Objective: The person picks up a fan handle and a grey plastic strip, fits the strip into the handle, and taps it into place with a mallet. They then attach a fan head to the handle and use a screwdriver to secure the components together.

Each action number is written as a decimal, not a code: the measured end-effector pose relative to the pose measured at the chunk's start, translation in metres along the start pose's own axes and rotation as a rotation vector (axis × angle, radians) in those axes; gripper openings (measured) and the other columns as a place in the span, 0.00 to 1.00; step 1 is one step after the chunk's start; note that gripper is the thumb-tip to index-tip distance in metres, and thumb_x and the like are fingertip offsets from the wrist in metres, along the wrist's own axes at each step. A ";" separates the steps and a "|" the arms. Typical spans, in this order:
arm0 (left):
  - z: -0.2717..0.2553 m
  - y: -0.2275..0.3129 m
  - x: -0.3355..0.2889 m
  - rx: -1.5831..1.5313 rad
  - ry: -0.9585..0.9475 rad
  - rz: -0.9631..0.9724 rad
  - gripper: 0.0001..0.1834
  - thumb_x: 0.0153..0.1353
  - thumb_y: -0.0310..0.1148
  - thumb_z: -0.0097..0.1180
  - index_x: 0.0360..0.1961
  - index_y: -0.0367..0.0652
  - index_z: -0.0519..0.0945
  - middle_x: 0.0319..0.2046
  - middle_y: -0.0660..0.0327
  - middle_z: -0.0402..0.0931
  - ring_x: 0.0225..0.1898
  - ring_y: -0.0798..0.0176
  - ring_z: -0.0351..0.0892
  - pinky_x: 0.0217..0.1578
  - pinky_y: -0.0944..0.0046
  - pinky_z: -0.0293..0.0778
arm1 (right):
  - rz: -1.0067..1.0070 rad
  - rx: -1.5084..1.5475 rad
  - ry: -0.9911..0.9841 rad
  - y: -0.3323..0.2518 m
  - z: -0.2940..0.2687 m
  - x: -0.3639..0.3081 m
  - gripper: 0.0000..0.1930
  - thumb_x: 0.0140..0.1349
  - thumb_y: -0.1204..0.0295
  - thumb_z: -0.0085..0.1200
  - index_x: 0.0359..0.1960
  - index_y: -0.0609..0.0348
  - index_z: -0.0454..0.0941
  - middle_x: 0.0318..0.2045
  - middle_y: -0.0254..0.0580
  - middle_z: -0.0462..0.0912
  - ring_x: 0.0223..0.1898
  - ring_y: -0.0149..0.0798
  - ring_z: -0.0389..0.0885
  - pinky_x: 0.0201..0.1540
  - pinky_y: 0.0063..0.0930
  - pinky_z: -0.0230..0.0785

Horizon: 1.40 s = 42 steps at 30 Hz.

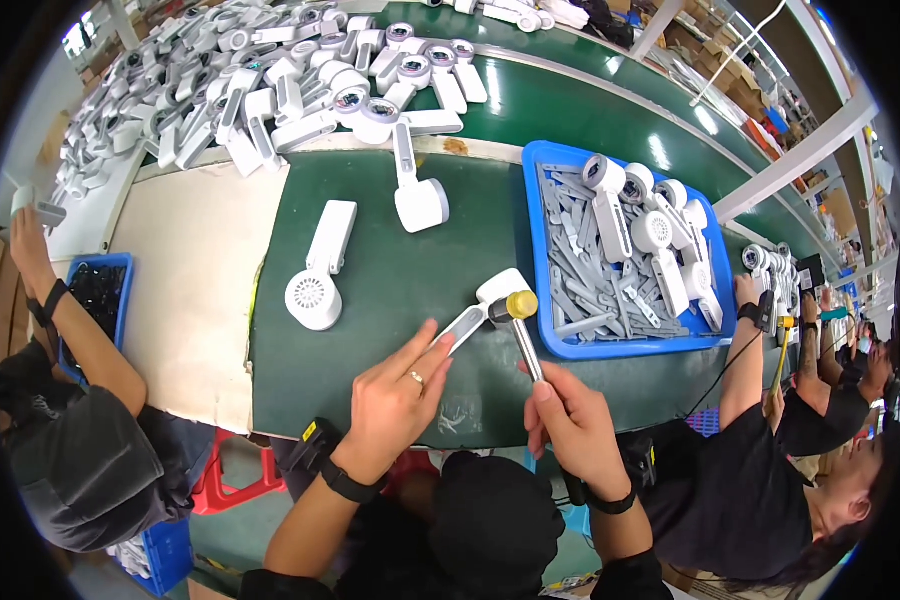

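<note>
My left hand [398,402] is closed on the grey-and-white handle of a handheld fan [463,322], holding it low over the green table. Its fingers lie along the handle, and the fan's white head points away to the right. In my right hand [576,420] is a small mallet [527,348] with a metal shaft and a yellow-tipped head. That head overlaps the join between the fan's head and handle; whether they touch I cannot tell. Farther left lies a white fan [313,300] with its slotted grille up. Another white fan [422,205] lies near the table's far edge.
A blue tray [538,240] to the right holds grey strip-like parts and several fans. A large heap of fans [270,75] covers the far left. Beige board [185,290] lies left of the green mat. Co-workers sit on both sides, one working at the right [745,345].
</note>
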<state>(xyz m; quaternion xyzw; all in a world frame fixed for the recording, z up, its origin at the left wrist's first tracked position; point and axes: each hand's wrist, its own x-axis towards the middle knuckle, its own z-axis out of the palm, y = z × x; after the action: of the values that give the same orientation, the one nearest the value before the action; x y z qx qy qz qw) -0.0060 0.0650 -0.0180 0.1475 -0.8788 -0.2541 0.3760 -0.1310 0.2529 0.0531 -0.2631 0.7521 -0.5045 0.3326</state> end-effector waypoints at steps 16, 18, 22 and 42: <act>0.003 -0.011 0.005 0.011 0.018 0.079 0.18 0.53 0.19 0.71 0.48 0.39 0.89 0.44 0.52 0.88 0.31 0.54 0.88 0.31 0.62 0.83 | -0.181 -0.101 0.048 -0.010 0.005 0.005 0.19 0.80 0.69 0.46 0.67 0.64 0.75 0.21 0.29 0.76 0.16 0.20 0.69 0.20 0.19 0.62; 0.002 -0.011 0.006 0.018 0.000 0.087 0.18 0.55 0.21 0.71 0.48 0.39 0.88 0.44 0.53 0.87 0.33 0.55 0.89 0.32 0.62 0.83 | -0.110 -0.156 0.006 -0.006 0.006 0.016 0.19 0.80 0.69 0.46 0.67 0.63 0.75 0.20 0.28 0.75 0.16 0.20 0.69 0.20 0.18 0.61; -0.004 -0.011 0.007 0.016 -0.022 0.066 0.18 0.54 0.20 0.71 0.48 0.39 0.88 0.45 0.52 0.88 0.31 0.54 0.88 0.30 0.62 0.82 | -0.048 -0.179 -0.016 -0.023 0.002 0.009 0.19 0.79 0.70 0.47 0.67 0.61 0.75 0.19 0.29 0.75 0.16 0.21 0.70 0.21 0.19 0.63; -0.001 -0.013 -0.001 -0.090 -0.100 -0.226 0.57 0.57 0.28 0.73 0.80 0.36 0.47 0.44 0.57 0.90 0.38 0.49 0.91 0.39 0.59 0.85 | -0.196 -0.464 -0.071 -0.005 0.017 0.010 0.16 0.76 0.71 0.51 0.62 0.59 0.76 0.20 0.38 0.75 0.20 0.32 0.77 0.27 0.30 0.70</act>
<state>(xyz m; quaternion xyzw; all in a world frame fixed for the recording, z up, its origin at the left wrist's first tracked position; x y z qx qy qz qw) -0.0034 0.0543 -0.0252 0.2156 -0.8621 -0.3409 0.3068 -0.1238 0.2339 0.0512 -0.4217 0.8066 -0.3386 0.2387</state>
